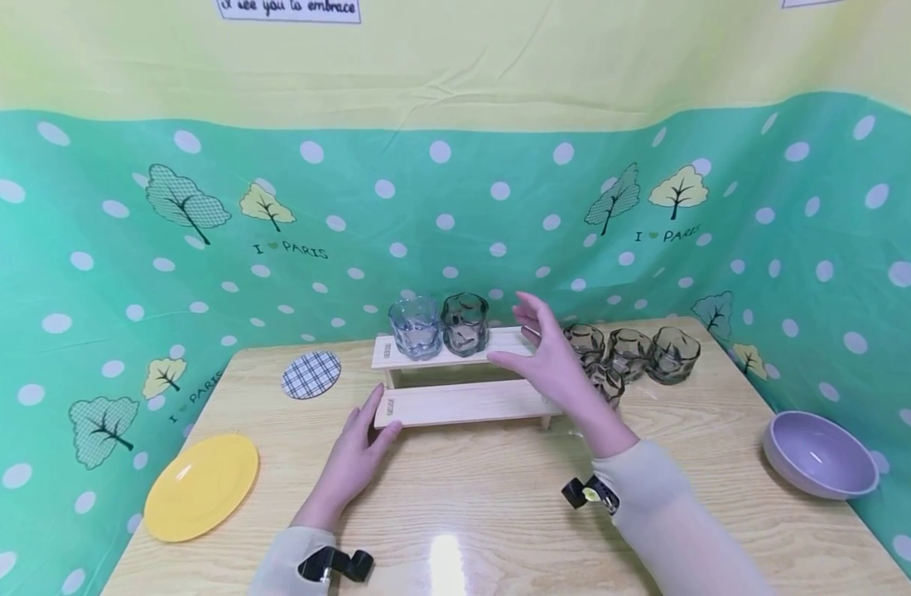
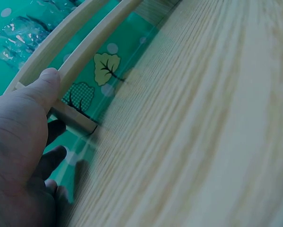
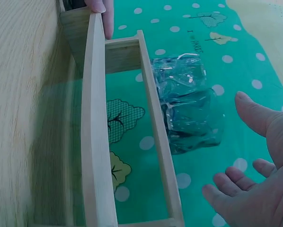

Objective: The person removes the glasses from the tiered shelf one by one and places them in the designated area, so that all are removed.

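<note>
A two-step wooden shelf [image 1: 463, 403] stands on the table. My left hand [image 1: 356, 455] holds the left end of its lower step, thumb on the front edge and fingers round the side; the left wrist view shows that thumb [image 2: 49, 78] on the wood. On the upper step, a clear bluish glass [image 1: 416, 331] stands at the left, and a dark grey glass [image 1: 465, 327] sits right beside it. My right hand [image 1: 548, 356] is over the upper step's right part, fingers spread and nothing in them. The right wrist view shows a gap between this hand [image 3: 260, 165] and the dark glass [image 3: 193, 118].
Several dark glasses [image 1: 673, 358] cluster right of the shelf, partly behind my right hand. A purple bowl [image 1: 821, 455] is at the far right. At left lie a yellow plate [image 1: 202, 488] and a checked round mat [image 1: 311, 375]. A patterned curtain [image 1: 441, 199] closes off the back.
</note>
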A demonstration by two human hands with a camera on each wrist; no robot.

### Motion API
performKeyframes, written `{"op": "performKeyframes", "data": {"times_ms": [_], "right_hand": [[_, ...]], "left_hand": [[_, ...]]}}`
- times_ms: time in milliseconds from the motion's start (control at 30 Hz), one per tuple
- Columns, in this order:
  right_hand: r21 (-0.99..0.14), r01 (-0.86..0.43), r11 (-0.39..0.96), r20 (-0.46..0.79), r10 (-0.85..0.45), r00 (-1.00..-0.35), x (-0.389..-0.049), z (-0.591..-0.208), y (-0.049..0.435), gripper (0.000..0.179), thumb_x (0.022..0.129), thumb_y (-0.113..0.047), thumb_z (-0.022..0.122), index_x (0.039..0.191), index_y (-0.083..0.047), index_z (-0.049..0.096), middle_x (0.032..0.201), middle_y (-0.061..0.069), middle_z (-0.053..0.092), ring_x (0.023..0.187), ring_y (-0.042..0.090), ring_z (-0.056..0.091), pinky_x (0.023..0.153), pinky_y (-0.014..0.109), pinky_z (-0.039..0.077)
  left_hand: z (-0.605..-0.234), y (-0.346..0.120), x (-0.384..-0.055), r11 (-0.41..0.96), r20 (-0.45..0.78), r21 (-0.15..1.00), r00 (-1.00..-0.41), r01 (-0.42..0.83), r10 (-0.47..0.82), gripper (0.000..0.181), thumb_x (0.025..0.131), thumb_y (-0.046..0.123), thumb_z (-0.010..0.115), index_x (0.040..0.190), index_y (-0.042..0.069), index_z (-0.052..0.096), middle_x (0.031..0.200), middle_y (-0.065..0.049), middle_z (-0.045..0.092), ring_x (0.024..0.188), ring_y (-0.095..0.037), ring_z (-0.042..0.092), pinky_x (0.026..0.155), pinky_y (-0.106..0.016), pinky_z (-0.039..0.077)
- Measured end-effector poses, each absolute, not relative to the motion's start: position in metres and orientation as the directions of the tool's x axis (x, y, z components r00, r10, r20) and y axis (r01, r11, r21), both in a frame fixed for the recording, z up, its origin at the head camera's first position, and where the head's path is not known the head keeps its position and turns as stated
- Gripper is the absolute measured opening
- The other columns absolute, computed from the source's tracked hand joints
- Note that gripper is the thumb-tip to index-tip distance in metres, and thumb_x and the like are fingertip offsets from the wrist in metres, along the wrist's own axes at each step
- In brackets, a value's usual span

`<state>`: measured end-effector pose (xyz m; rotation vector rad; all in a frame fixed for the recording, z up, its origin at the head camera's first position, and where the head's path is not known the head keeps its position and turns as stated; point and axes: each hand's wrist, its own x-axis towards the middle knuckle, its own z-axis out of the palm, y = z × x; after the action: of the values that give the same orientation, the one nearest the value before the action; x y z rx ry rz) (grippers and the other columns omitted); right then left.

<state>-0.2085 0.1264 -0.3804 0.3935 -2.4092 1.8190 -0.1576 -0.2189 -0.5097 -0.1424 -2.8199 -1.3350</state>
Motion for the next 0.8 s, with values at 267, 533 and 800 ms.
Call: {"op": "performKeyframes", "data": {"times_ms": [267,533,800], "right_hand": [[-0.930,-0.272,0.245,0.239,-0.159,-0.958,-0.223,-0.382,0.107,0.113,0.086,-0.017,0.097,0.174,-0.014,0.027,0.169,0.015,0.041,0.156,0.032,0.042,0.132,0.043,0.033],[-0.924,-0.272,0.267,0.233,-0.169,-0.958,-0.237,-0.386,0.092,0.115,0.086,-0.018,0.098,0.175,-0.016,0.026,0.173,0.010,0.035,0.158,0.030,0.039,0.132,0.043,0.032],[-0.923,-0.269,0.275,0.227,-0.178,-0.958,-0.248,-0.395,0.083,0.118,0.085,-0.018,0.099,0.176,-0.021,0.023,0.173,0.016,0.032,0.159,0.036,0.036,0.132,0.049,0.032]], "left_hand": [[-0.509,-0.219,-0.156,0.630,0.062,0.771,-0.995,0.096,0.076,0.083,0.111,0.058,0.061,0.178,0.025,0.025,0.175,-0.022,0.035,0.162,-0.058,0.015,0.128,-0.075,0.018],[-0.510,-0.219,-0.156,0.633,0.066,0.768,-0.995,0.098,0.074,0.082,0.111,0.057,0.061,0.178,0.026,0.025,0.175,-0.023,0.035,0.162,-0.058,0.015,0.127,-0.076,0.017],[-0.509,-0.218,-0.156,0.632,0.067,0.769,-0.995,0.096,0.071,0.081,0.111,0.055,0.063,0.178,0.027,0.027,0.174,-0.024,0.036,0.162,-0.058,0.016,0.127,-0.076,0.019]]}}
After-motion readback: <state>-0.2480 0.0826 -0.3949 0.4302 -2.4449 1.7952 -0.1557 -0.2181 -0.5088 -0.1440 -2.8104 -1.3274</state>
